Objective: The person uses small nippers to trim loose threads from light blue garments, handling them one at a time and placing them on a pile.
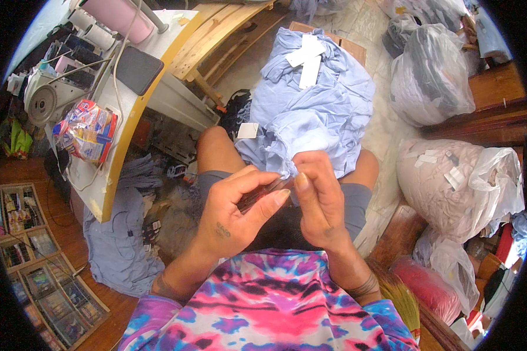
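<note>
A light blue garment [316, 99] lies gathered over my lap and stretches away in front of me. White tags [309, 61] rest on its far part, and another pale tag [247, 130] hangs at its left edge. My right hand [321, 202] is closed, pinching a bunched edge of the cloth between thumb and fingers. Against that same edge is my left hand [237, 205], its fingers curled around a slim, dark red tool [256, 196]. The tool is mostly covered by the fingers, so its exact kind cannot be made out.
At left, a white sewing table [112, 169] with a yellow edge carries a phone [139, 70], a colourful plastic packet [86, 131] and thread cones. More blue cloth [114, 240] hangs below. A wooden bench [216, 35] stands ahead. Stuffed plastic bags [433, 76] line the right side.
</note>
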Demonstrator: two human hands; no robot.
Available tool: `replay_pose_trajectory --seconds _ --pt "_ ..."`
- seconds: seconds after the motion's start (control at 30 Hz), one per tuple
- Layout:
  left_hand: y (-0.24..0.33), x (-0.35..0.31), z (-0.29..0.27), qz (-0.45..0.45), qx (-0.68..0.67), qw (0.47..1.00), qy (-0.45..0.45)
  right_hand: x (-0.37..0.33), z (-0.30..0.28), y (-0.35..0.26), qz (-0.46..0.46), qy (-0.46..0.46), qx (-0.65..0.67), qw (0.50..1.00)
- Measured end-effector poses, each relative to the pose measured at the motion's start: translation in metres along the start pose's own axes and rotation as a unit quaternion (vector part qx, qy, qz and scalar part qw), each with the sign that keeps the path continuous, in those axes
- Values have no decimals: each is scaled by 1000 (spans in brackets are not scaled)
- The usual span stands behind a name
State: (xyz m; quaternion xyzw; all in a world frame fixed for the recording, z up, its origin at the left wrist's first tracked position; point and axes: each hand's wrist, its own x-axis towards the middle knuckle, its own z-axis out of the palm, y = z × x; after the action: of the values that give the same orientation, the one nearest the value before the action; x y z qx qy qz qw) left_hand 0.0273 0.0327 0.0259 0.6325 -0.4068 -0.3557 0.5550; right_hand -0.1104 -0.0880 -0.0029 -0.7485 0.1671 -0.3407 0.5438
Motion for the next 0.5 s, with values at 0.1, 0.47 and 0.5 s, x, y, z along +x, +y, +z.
replay_pose_trajectory --seconds 0.1,0.47,0.5 --pt "-2 -1 -3 -46 -53 997 -10 2 1 -2 -8 -4 -3 1000" --pt "-2 -2 -9 -146 -196 969 -38 1 7 -4 14 -9 12 1000" --pt "-2 -2 -8 -141 -186 972 -30 1 7 -3 14 -10 7 1000"
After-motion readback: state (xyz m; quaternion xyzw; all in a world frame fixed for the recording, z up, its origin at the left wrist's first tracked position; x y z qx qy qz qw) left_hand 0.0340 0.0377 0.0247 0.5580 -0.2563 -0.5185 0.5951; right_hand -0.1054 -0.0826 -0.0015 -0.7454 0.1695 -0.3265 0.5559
